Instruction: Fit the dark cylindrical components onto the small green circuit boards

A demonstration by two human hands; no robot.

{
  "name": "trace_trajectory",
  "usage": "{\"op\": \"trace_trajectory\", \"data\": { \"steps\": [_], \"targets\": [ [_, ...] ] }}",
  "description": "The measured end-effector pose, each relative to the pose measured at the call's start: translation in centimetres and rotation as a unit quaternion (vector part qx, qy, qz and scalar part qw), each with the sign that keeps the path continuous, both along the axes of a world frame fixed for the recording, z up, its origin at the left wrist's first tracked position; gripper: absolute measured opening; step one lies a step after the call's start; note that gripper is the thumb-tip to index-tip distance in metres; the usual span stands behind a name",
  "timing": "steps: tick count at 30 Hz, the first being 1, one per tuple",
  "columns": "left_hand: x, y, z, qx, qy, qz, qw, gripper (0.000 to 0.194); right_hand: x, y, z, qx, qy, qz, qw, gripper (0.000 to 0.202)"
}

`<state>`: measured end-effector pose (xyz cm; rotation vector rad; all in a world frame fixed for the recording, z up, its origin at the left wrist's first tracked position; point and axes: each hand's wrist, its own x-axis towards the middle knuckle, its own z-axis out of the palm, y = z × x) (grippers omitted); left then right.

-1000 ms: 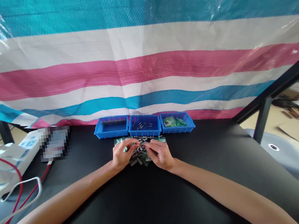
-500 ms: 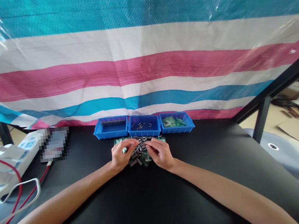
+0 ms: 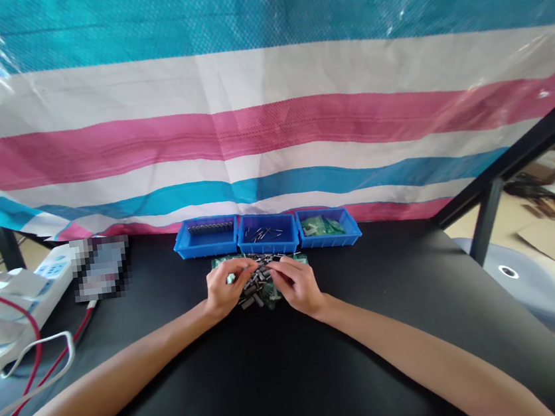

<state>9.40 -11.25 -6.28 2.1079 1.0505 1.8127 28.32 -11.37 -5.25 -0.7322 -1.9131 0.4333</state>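
Both hands pinch with their fingertips close together over a pile of small dark metal cylinders and thin pins (image 3: 252, 299) on the black table. My left hand (image 3: 224, 287) is closed at the left of the pile, thumb and forefinger pressed together; what lies between them is too small to make out. Opposite it, my right hand (image 3: 297, 284) is also closed, its fingertips on something small that I cannot name. Small green plastic packets (image 3: 271, 295) show under and among the metal parts.
Behind the pile stand three blue bins: the left bin (image 3: 207, 249) holds a row of small cylinders, the middle bin (image 3: 268, 246) thin pins, the right bin (image 3: 331, 239) green packets. A white power strip (image 3: 53, 263) with cables lies at left. A striped sheet (image 3: 268, 129) hangs behind.
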Motion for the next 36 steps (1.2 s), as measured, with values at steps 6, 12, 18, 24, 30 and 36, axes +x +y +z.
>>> {"op": "trace_trajectory", "data": {
  "steps": [6,12,18,24,30,36],
  "targets": [
    [-0.08,-0.01,-0.06,-0.006,0.008,-0.004,1.0,0.013,-0.02,0.04,0.02,0.0,0.002,0.003,1.0,0.019],
    [-0.02,-0.03,0.13,-0.004,0.003,-0.012,1.0,0.016,0.02,0.08,0.01,-0.004,0.0,0.007,1.0,0.02],
    [-0.07,-0.11,0.14,-0.006,0.009,-0.008,1.0,0.012,0.06,0.08,0.13,-0.007,-0.007,0.015,1.0,0.021],
    [-0.18,-0.05,-0.1,0.004,0.008,-0.024,1.0,0.017,0.07,0.09,0.1,-0.001,-0.004,0.023,1.0,0.02],
    [-0.2,-0.05,0.0,0.006,0.007,-0.029,1.0,0.02,0.11,0.07,0.13,-0.003,-0.012,0.03,0.999,0.02],
    [-0.27,-0.1,-0.05,0.003,0.014,-0.038,0.999,0.019,0.2,0.08,0.29,-0.003,-0.022,0.039,0.999,0.021]
  ]
}}
